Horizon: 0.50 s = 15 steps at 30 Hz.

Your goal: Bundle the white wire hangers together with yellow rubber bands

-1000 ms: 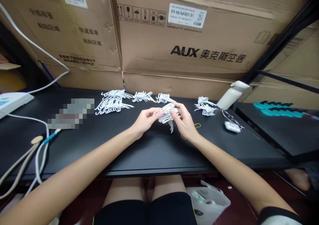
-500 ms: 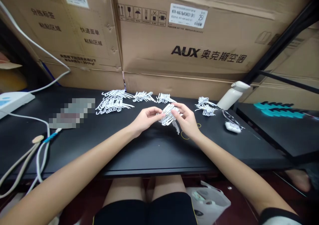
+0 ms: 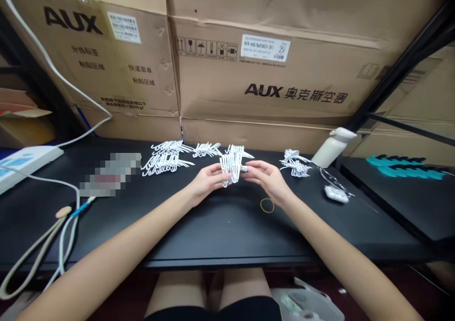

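The bundle of white hooks [image 3: 231,170] is held above the middle of the black surface [image 3: 227,233], in front of the hooks by its back edge. It looks light, each wire stiff and probably smooth, so the bunch could slip or splay; it seems unlikely to break, and a grip across its sides would suit it best. The left hand [image 3: 204,186] has its fingers grasping the bundle's left side; the right hand [image 3: 272,181] pinches its right end, both forearms reaching inward from the front edge
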Available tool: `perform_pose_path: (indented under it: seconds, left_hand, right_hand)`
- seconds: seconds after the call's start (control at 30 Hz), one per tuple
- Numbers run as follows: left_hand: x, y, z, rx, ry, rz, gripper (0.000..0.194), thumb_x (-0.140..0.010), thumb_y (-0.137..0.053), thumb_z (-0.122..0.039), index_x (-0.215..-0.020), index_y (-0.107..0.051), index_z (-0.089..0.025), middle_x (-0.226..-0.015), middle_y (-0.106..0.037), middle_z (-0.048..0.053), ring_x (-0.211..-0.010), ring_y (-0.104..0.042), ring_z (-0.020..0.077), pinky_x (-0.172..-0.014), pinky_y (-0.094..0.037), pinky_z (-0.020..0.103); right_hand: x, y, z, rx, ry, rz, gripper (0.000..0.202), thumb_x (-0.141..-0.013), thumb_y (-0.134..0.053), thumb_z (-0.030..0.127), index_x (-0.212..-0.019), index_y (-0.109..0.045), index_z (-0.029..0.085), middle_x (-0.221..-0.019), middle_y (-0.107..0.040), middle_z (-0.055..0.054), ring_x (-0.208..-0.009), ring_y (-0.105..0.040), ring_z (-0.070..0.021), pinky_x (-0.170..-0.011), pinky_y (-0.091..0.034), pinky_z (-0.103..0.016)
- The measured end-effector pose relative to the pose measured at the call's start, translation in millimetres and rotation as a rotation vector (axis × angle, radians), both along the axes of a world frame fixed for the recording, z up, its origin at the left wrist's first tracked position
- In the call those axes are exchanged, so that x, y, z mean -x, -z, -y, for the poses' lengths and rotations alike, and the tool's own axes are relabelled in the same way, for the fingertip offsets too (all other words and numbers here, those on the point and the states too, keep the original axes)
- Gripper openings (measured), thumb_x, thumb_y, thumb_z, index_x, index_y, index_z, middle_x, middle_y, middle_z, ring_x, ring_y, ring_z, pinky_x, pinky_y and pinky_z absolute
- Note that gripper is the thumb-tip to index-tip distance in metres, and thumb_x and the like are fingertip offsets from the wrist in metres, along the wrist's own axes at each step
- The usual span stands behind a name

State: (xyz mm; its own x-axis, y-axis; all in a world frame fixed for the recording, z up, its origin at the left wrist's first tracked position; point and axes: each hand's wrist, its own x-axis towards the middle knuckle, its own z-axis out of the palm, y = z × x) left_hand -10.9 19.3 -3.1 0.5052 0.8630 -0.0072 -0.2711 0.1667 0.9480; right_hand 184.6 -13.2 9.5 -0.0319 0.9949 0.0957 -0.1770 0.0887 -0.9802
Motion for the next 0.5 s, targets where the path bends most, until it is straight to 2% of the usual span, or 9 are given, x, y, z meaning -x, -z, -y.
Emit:
perform_pose_path:
  seconds: [0.13, 0.33, 0.4, 0.5]
  left_hand:
    - [1.9, 2.4, -2.4, -0.002, 0.026, -0.032, 0.049, -0.063, -0.08, -0.021, -0.109, -0.064, -0.017, -0.11, -0.067, 0.009, -0.1, -0.063, 0.0205, -0.092, -0.045, 0.035]
    - [1.4, -1.8, -1.5, -0.009, -0.008, -0.043, 0.046, -0.068, -0.077, -0.028, -0.11, -0.061, -0.017, -0.115, -0.064, 0.011, -0.106, -0.06, 0.0226, -0.094, -0.044, 0.037]
    - [2.7, -3.7, -2.5, -0.013, -0.071, -0.054, 0.044, -0.07, -0.075, -0.032, -0.109, -0.06, -0.019, -0.119, -0.063, 0.011, -0.111, -0.058, 0.0233, -0.095, -0.044, 0.037]
    - [4.6, -5.4, -4.5, -0.002, -0.158, -0.098, 0.042, -0.071, -0.072, -0.037, -0.107, -0.059, -0.02, -0.121, -0.061, 0.011, -0.114, -0.056, 0.0239, -0.094, -0.044, 0.038]
  right_hand:
    - [0.4, 6.7, -2.8, -0.001, -0.053, 0.061, 0.032, -0.064, -0.077, 0.037, -0.085, -0.069, 0.014, -0.076, -0.072, -0.005, -0.063, -0.067, -0.0153, -0.067, -0.055, -0.03]
    - [-0.1, 11.6, -9.1, -0.008, 0.004, -0.013, 0.029, -0.063, -0.078, 0.035, -0.08, -0.071, 0.014, -0.075, -0.073, -0.006, -0.062, -0.067, -0.0136, -0.065, -0.056, -0.027]
    - [-7.5, 12.7, -17.4, -0.026, 0.075, -0.029, 0.029, -0.063, -0.078, 0.035, -0.08, -0.071, 0.013, -0.074, -0.072, -0.006, -0.062, -0.067, -0.0135, -0.064, -0.056, -0.026]
    - [-29.0, 16.1, -35.2, -0.099, 0.285, -0.052, 0.029, -0.063, -0.077, 0.036, -0.079, -0.07, 0.013, -0.076, -0.072, -0.006, -0.064, -0.068, -0.0139, -0.061, -0.055, -0.024]
